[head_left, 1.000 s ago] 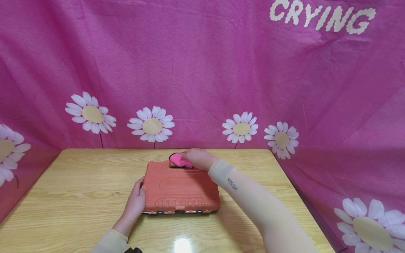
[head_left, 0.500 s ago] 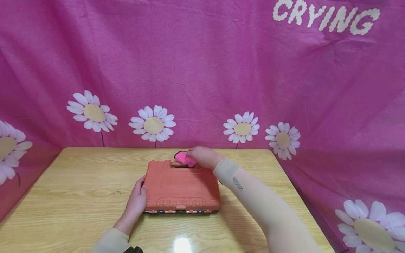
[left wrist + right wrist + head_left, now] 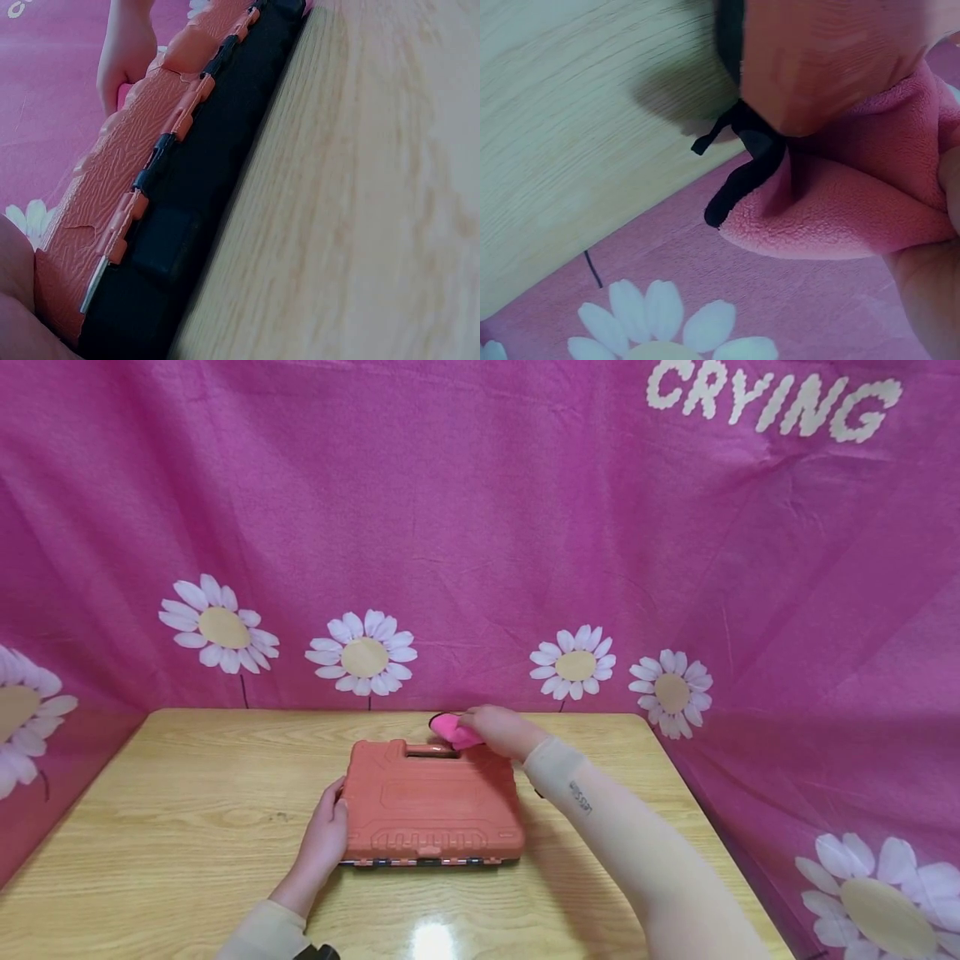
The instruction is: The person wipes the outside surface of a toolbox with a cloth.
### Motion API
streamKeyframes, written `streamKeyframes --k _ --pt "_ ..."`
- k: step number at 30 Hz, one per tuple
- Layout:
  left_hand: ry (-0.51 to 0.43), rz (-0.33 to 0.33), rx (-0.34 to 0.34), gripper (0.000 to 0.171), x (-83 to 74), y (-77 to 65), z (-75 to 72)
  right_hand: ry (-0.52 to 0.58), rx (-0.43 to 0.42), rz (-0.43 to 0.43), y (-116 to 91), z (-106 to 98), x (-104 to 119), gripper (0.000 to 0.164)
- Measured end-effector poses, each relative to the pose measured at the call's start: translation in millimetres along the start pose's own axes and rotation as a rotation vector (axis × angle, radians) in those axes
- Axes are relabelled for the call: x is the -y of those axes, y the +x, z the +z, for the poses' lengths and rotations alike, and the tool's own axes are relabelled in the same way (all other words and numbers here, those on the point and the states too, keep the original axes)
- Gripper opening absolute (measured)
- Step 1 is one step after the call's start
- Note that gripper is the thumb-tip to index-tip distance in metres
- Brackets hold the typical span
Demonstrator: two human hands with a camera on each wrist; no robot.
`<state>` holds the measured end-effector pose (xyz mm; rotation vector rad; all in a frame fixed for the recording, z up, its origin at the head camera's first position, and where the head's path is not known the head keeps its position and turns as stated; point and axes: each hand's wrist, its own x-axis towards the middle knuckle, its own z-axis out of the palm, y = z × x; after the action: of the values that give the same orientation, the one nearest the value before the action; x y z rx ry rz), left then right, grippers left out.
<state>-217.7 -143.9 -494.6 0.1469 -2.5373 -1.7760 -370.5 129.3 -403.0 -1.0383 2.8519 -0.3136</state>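
Observation:
An orange carrying case (image 3: 435,810) with a black base lies flat on the wooden table, its handle slot toward the back. At its left side, my left hand (image 3: 326,831) grips the edge, thumb on top. My right hand (image 3: 501,731) holds a bunched pink fleece cloth (image 3: 456,732) against the far edge of the case, right of the handle (image 3: 431,748). Black trim (image 3: 742,180) borders the cloth in the right wrist view, where fabric wraps by the case's corner. Along the near side, the left wrist view shows orange and black hinges (image 3: 169,139) and a metal pin.
The wooden table (image 3: 210,793) extends around the case on every side. Right behind its back edge hangs a magenta curtain (image 3: 465,527) printed with white daisies. A small black object (image 3: 324,952) shows at my left sleeve.
My right hand has slid rightward along the far edge with the cloth, uncovering the handle. My left hand and the case have stayed in place.

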Motion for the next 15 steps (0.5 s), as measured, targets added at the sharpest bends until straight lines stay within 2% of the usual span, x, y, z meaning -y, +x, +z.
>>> streamKeyframes --k 2,6,9,10,15 --pt "-0.001 0.001 -0.002 0.052 0.2 0.0 0.0 0.073 -0.006 0.05 -2.5 -0.1 -2.0 0.032" --pt "0.0 0.002 -0.005 0.052 0.5 0.2 0.3 0.068 -0.007 0.065 -7.5 0.6 -6.4 0.033" --pt "0.0 -0.002 -0.002 0.052 0.1 0.2 0.4 0.217 -0.01 0.19 -10.9 2.0 -10.0 0.037" --pt "0.0 -0.004 0.0 0.052 -0.1 0.1 0.4 0.177 -0.004 0.176 -11.6 2.8 -11.9 0.036" --pt "0.003 -0.013 0.004 0.052 -0.4 0.0 0.6 0.19 -0.013 0.227 -15.8 6.6 -20.6 0.036"
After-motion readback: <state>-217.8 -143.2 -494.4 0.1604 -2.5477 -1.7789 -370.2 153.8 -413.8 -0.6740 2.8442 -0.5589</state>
